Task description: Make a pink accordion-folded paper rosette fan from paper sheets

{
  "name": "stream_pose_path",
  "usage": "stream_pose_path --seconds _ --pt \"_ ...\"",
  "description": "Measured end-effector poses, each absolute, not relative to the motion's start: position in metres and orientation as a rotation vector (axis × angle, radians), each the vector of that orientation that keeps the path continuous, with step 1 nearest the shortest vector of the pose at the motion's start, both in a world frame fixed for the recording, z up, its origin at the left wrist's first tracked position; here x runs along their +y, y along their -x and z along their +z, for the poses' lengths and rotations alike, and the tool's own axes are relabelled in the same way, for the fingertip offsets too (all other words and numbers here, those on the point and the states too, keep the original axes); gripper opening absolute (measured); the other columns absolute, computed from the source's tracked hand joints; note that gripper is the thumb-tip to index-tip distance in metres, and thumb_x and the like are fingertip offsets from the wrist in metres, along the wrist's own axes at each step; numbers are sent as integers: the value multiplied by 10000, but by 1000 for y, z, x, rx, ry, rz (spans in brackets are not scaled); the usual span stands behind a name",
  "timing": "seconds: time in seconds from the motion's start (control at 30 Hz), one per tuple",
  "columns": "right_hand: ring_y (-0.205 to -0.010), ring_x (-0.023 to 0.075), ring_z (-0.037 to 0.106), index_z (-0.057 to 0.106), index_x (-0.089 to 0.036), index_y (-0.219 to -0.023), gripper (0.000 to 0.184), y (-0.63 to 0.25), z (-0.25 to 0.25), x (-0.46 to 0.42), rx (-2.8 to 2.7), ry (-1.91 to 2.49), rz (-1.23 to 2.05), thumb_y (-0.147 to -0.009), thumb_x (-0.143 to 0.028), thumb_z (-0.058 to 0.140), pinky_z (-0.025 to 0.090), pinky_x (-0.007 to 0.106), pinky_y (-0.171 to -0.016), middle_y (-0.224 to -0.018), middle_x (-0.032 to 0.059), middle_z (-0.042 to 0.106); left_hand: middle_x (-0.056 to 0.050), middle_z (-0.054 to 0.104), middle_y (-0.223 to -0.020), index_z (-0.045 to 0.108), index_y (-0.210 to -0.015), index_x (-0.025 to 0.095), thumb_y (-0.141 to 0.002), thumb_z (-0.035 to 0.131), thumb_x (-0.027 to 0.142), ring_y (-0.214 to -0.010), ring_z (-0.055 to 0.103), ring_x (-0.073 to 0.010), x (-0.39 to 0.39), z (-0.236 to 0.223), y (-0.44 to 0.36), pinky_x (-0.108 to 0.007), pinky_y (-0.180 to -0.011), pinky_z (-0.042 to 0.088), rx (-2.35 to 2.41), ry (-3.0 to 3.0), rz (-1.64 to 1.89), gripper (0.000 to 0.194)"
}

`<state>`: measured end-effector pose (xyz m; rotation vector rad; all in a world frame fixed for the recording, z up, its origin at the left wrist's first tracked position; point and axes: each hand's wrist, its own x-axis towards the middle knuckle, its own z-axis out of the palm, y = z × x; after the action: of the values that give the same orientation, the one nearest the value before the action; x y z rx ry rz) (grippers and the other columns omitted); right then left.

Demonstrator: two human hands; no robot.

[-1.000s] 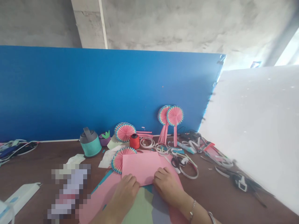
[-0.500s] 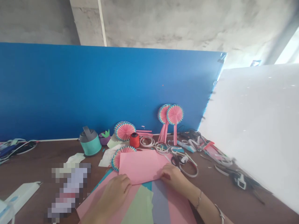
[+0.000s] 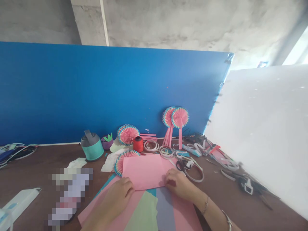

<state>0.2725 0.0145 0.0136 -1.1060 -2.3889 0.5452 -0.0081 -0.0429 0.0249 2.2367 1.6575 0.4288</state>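
A sheet of pink paper (image 3: pixel 145 171) lies over a spread of coloured sheets, its near edge facing me. My left hand (image 3: pixel 120 192) is closed on the near left corner of that paper. At the right end of the same edge, my right hand (image 3: pixel 176 183) pinches the paper between thumb and fingers. Under both hands are a pale green sheet (image 3: pixel 141 213), a grey-purple sheet (image 3: pixel 165 208) and more pink sheets. Just behind the paper's left side lies a pleated pink paper rosette (image 3: pixel 120 162), partly covered by it.
A red thread spool (image 3: pixel 138 145) and white tape rolls stand behind the paper. Scissors (image 3: pixel 181 165) lie near my right hand. Two pink fans (image 3: pixel 180 118) lean on the blue partition (image 3: pixel 96 89). At left are a teal pot (image 3: pixel 92 149) and a white power strip (image 3: pixel 20 202).
The view has shifted very slightly. Both hands stay at the pink paper's near edge, with only slight finger movement.
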Motion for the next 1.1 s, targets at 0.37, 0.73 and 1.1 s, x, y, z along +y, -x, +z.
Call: stream_pose_path --seconds 0.37,0.73,1.1 --pt "-826 179 506 597 -172 -780 132 -247 2 5 -2590 1118 162 -875 -179 506 333 305 -737 -839 41 608 -13 629 -875 618 -787 212 -908 368 188 -847 569 -171 -40 17 10 -296 -747 370 1641 -2303 447 280" --pt "-872 183 489 591 -170 -801 137 -243 1 4 -2566 1125 220 -895 -161 492 360 315 -766 -902 42 579 -10 598 -915 620 -789 217 -914 356 162 -887 544 -165 -44 15 4 -300 -784 368 1591 -2347 485 296" --pt "-830 173 510 568 -171 -686 227 -249 -6 14 -2370 1243 398 -901 -237 533 401 294 -744 -839 38 575 -13 632 -747 555 -648 196 -787 458 169 -745 555 -169 -31 11 3 -266 -654 349 1830 -2099 514 171"
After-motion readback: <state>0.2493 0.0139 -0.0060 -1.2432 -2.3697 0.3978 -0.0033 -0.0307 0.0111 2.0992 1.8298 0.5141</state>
